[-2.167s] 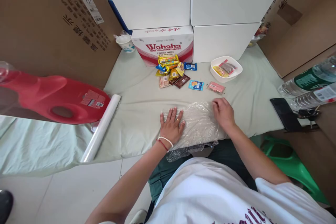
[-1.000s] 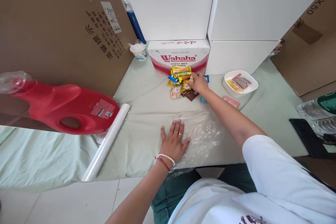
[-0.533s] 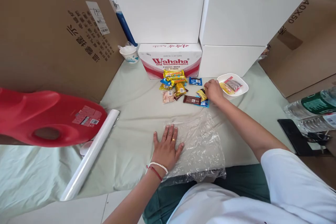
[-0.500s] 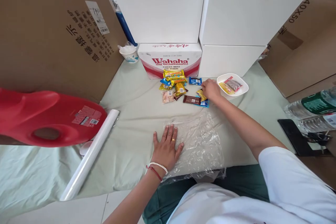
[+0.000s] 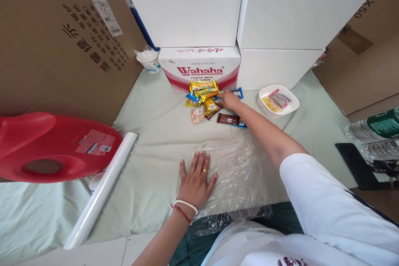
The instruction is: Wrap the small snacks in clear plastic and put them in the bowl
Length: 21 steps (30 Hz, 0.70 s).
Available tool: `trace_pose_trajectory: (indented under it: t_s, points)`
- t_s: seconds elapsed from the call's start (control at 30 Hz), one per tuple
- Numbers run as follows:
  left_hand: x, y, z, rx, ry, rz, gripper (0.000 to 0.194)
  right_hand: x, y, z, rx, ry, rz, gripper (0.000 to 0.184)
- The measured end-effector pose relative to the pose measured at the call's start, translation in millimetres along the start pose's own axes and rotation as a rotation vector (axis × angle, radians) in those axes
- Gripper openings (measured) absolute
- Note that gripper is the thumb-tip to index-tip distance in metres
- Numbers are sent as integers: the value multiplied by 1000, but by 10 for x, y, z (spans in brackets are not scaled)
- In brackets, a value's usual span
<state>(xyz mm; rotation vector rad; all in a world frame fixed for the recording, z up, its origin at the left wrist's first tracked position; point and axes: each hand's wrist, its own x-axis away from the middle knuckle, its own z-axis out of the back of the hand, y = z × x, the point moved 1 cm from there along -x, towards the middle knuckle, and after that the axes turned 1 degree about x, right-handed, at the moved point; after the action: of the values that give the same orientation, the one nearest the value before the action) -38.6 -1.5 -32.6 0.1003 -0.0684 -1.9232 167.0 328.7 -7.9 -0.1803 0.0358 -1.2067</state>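
Note:
My left hand (image 5: 195, 181) lies flat with fingers spread, pressing the left edge of a sheet of clear plastic film (image 5: 238, 174) onto the cloth. Stretched forward, my right hand (image 5: 230, 100) is at the right side of a pile of wrapped snacks (image 5: 204, 92), its fingers closed together; what they hold, if anything, is hidden. Yellow packets top the pile, with a pale pink packet (image 5: 197, 115) in front. A brown wrapped bar (image 5: 227, 119) lies below my right hand, partly over a blue packet (image 5: 241, 123). Another blue packet (image 5: 238, 92) shows behind that hand.
A white bowl (image 5: 294, 107) with two packets stands on the right. Behind the pile is a Wahaha carton (image 5: 229, 66). At left lie a film roll (image 5: 99, 193) and a red jug (image 5: 67, 141). A phone (image 5: 358, 166) and bottles (image 5: 382, 126) are far right.
My right hand has moved left from beside the bowl to the snack pile. The small yellow packet that lay under it no longer shows there. My left hand stays on the film.

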Motion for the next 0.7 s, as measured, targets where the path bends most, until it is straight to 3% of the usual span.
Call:
trace_pose_trajectory:
  t_s: [0.23, 0.33, 0.4, 0.47, 0.53, 0.7]
  points:
    - [-2, -3, 0, 7, -2, 3, 66, 16, -125, 87, 56, 24, 186, 38]
    - [-6, 3, 9, 8, -7, 8, 66, 137, -96, 257, 87, 100, 275, 29]
    - [-7, 6, 11, 8, -8, 9, 65, 306, 51, 433, 47, 203, 240, 23]
    - [-9, 6, 10, 10, -1, 9, 65, 579, 290, 603, -64, 275, 133, 19]
    - [-11, 4, 3, 12, 11, 9, 65, 961, 575, 703, -245, 257, 7, 15]
    - [-21, -5, -17, 3, 17, 4, 64, 2101, 1090, 572, -709, -128, -212, 18]
